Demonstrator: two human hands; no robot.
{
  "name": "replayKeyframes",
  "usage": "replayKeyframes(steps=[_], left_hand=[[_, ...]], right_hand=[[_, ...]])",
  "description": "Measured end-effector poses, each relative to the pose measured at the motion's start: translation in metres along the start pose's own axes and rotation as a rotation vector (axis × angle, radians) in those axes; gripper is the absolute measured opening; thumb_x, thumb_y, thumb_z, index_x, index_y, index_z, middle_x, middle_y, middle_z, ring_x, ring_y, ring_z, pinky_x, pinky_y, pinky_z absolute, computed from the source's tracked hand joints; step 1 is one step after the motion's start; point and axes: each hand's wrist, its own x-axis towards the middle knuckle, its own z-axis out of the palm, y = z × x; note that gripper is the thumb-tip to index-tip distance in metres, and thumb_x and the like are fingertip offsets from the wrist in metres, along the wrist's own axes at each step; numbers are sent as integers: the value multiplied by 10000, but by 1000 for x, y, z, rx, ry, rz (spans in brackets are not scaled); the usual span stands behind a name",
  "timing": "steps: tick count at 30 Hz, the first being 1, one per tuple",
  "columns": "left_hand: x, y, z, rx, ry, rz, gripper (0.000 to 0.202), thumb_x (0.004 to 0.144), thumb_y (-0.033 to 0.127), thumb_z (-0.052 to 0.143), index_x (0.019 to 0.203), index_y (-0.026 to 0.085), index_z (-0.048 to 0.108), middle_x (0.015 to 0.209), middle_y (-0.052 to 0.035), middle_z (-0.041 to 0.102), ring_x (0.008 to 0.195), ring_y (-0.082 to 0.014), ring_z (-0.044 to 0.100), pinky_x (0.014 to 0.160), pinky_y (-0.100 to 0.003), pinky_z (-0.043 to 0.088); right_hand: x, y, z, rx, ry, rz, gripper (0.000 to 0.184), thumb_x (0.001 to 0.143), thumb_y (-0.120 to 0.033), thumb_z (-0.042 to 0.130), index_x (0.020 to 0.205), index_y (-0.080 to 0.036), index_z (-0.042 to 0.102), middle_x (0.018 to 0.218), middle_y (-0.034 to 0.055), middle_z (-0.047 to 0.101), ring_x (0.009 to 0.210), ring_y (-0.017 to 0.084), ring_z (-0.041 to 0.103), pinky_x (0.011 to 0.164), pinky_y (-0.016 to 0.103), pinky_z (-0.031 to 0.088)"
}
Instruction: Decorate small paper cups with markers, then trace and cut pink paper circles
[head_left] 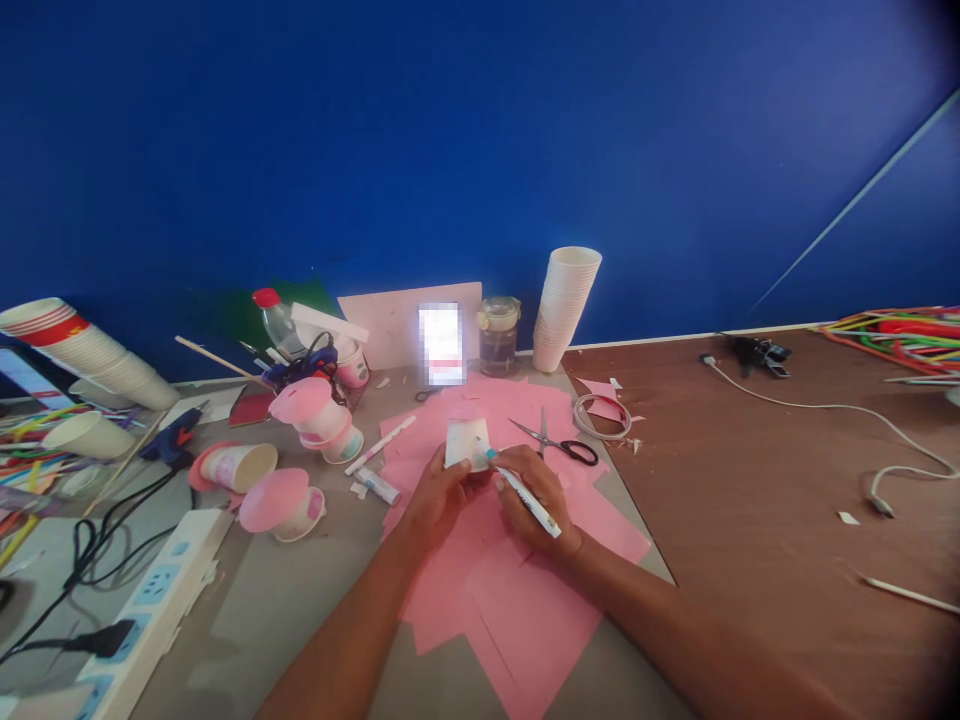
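Head view: left grip [439, 490] holds one white paper cup [463, 443] above pink paper [517, 620]; right grip [532, 490] closes round one marker [540, 514].
The cup is probably light and easily dented, best held gently by its sides; three pink-trimmed cups [274, 500] and two cup stacks [564, 312] are nearby.

The left hand [441, 492] holds a white paper cup [463, 440], the right hand [534, 482] a marker [531, 504] pointed at it, over pink paper sheets [525, 620]; scissors [553, 441] lie right, stacked cups [564, 312] farther back.
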Motion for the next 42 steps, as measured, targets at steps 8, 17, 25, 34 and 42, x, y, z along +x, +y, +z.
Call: replayKeyframes(steps=[8, 17, 25, 34, 42], left_hand=[[-1, 1, 1, -8, 6, -2, 341, 768, 222, 672, 1099, 208, 591, 931, -46, 681, 843, -183, 633, 779, -331, 477], [0, 0, 1, -14, 7, 3, 356, 751, 236, 691, 1090, 184, 597, 949, -61, 681, 853, -194, 636, 789, -345, 476], [1, -1, -1, -8, 24, -1, 410, 756, 221, 688, 1147, 197, 568, 952, -62, 680, 856, -193, 639, 798, -340, 473], [1, -2, -2, 9, 43, 19, 397, 759, 219, 685, 1140, 197, 576, 958, -62, 667, 865, -191, 625, 818, -361, 471], [-1, 0, 1, -6, 27, 22, 422, 761, 222, 682, 1165, 205, 559, 937, -64, 677, 857, -197, 636, 798, -351, 479]], right_hand=[[0, 1, 0, 4, 11, -6, 303, 822, -102, 525, 1085, -239, 583, 918, 70, 616, 838, 204, 604, 721, 365, 515], [0, 0, 0, 18, 9, -5, 335, 806, -70, 529, 1094, -234, 580, 930, 67, 614, 851, 197, 595, 736, 358, 507], [0, 0, 1, 17, 28, -3, 310, 820, -86, 523, 1093, -226, 568, 933, 70, 614, 852, 198, 598, 737, 359, 505], [-2, 4, 1, 45, 17, 9, 274, 862, -137, 501, 1118, -221, 550, 926, 68, 612, 840, 191, 603, 737, 352, 510], [-3, 4, 2, 24, 7, -6, 282, 885, -154, 483, 1147, -240, 545, 927, 65, 617, 838, 189, 603, 732, 345, 507]])
